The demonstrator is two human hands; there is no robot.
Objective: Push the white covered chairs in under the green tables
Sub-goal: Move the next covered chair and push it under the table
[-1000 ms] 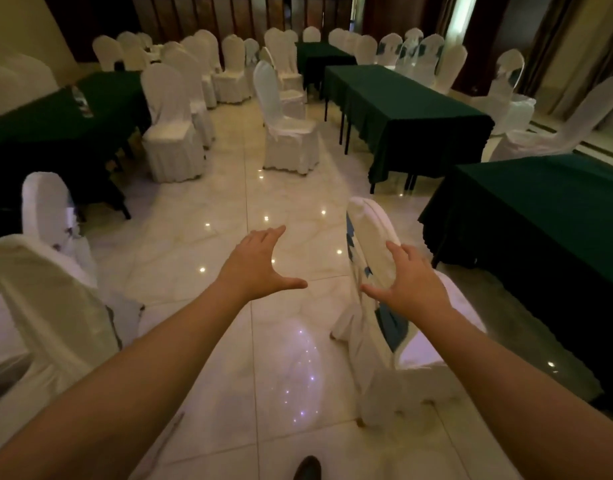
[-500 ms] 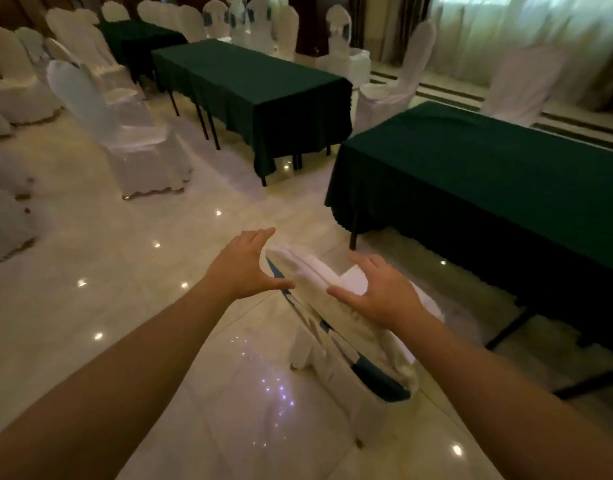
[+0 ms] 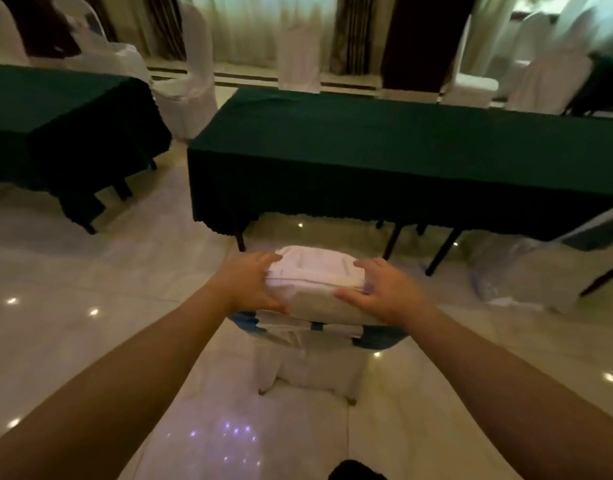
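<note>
Both hands on chair [image 3: 313, 282] back (white-covered)

Two bare forearms enter from the bottom corners of the head view, uncovered from frame edge to wrist: no sleeve, cuff, watch, bracelet or glove visible. Left hand [image 3: 251, 285] and right hand [image 3: 384, 293] bare, broad-backed, fingers short and thick; no rings seen. Nails not clear enough in the dim light to describe. Forearms smooth, no marks or tattoos discernible. At bottom centre, a dark rounded shoe toe [image 3: 357, 471], black or near-black, cut off by the frame edge; material cannot be told.
</note>
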